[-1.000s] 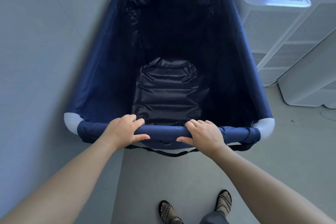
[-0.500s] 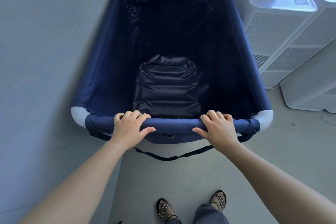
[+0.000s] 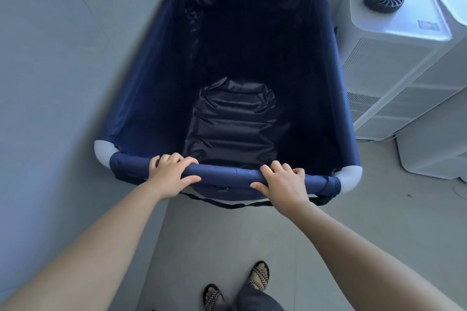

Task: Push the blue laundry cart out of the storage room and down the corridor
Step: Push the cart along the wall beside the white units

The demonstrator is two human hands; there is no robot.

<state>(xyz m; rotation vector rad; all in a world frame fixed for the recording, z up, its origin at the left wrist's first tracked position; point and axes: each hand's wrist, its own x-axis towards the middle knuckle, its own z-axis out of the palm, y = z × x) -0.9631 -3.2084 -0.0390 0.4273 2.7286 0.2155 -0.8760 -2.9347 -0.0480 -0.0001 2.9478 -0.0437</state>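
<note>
While wedged in the corner: the cart sits between the wall and a white appliance.
Hands: left hand and right hand both wrap the near rail.
Risk: a crooked push likely scrapes either side.
Strap: dangling, could snag feet.

A plain pale grey wall rises on the left above a smooth grey floor. On the right stand tall white slatted appliances, a round black vaned fan disc on the nearest one's top, lit with cool blue daylight.
</note>
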